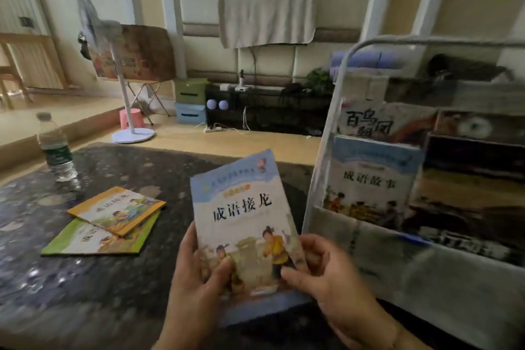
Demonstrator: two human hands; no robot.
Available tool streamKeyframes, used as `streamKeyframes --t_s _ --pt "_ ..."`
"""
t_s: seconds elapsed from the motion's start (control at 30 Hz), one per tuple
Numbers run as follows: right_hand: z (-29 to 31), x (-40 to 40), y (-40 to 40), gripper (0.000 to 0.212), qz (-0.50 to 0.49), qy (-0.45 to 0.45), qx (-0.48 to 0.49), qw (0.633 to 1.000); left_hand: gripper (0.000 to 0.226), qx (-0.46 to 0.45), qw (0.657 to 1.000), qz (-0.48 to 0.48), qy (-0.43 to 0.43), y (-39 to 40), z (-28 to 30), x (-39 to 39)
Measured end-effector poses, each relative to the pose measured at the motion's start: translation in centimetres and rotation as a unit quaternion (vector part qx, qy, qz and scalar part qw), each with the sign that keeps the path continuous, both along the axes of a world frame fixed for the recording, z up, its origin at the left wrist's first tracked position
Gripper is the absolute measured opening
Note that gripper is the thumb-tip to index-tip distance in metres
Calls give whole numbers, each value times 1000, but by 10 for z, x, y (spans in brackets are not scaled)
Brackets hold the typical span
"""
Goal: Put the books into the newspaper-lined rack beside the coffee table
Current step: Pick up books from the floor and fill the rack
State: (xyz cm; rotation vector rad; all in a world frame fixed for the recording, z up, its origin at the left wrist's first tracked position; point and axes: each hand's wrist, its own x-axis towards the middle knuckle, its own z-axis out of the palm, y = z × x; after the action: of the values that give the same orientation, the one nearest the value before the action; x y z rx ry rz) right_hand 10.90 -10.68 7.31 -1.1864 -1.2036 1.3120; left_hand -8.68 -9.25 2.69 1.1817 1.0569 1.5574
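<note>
- Your two hands carry one book between them: your left hand (196, 273) grips the lower left edge of the blue-covered book (244, 219), thumb curled onto the cover, and your right hand (321, 267) pinches its lower right corner, thumb on the front and fingers behind.
- That book is held upright and tilted a little, above the near edge of the worktop (85, 278) and just left of the rack (341, 128); it is not yet inside.
- Already done, as far as you can see: a blue book (372, 179) stands in a front pocket of the rack, and another book with large black characters (377, 119) sits in the tier behind and above it.
- Newspaper lining (468, 273) shows along the rack's pockets, though that side is blurred.
- Left to do: an orange-bordered book (119, 209) lies flat on the worktop, overlapping a green-bordered book (85, 239) beneath it. Neither is touched.
- By my reckoning you are near the midpoint: two stored, one in transit, two waiting. Whether more books lie out of view cannot be told.
- A water bottle (55, 148) stands at the far left of the worktop, well apart from the books.
</note>
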Motion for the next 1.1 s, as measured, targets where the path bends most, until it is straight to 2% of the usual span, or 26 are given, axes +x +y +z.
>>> streamKeyframes --t_s 0.03,0.13,0.2,0.23,0.27,0.33,0.4,0.43,0.5,0.57,0.67,0.77,0.9,1.0,1.1 --pt "6 13 -3 48 3 -52 12 999 78 18 1000 -11 21 6 2 8" --pt "42 50 -6 80 -15 -179 102 978 77 57 997 -43 9 16 20 42" --pt "84 75 0 93 -67 -257 190 945 76 94 993 -65 19 19 38 71" --pt "106 88 8 96 -92 -306 243 916 74 120 989 -80 28 23 45 84" --pt "127 99 19 96 -116 -373 297 871 72 141 986 -87 35 28 52 98" --pt "162 116 41 89 -144 -536 366 747 71 165 983 -72 41 41 68 122" --pt "185 126 60 78 -155 -666 358 636 73 176 982 -53 50 55 86 143" --pt "193 128 68 72 -152 -703 347 602 73 177 982 -46 55 61 93 152" --pt "204 132 82 60 -142 -720 350 583 73 169 983 -41 52 75 101 166" --pt "204 136 92 52 -140 -705 361 593 70 154 986 -38 55 85 103 177" --pt "193 145 102 45 -159 -687 370 605 68 144 982 -9 118 90 102 189" --pt "177 151 108 42 -177 -688 379 594 73 134 973 0 188 92 96 197" --pt "158 153 113 47 -190 -726 376 544 80 141 937 5 321 90 83 204" --pt "147 154 116 50 -208 -755 374 496 78 167 918 -10 360 86 73 206" --pt "139 153 117 51 -213 -777 371 461 75 151 908 -35 390 88 57 205"
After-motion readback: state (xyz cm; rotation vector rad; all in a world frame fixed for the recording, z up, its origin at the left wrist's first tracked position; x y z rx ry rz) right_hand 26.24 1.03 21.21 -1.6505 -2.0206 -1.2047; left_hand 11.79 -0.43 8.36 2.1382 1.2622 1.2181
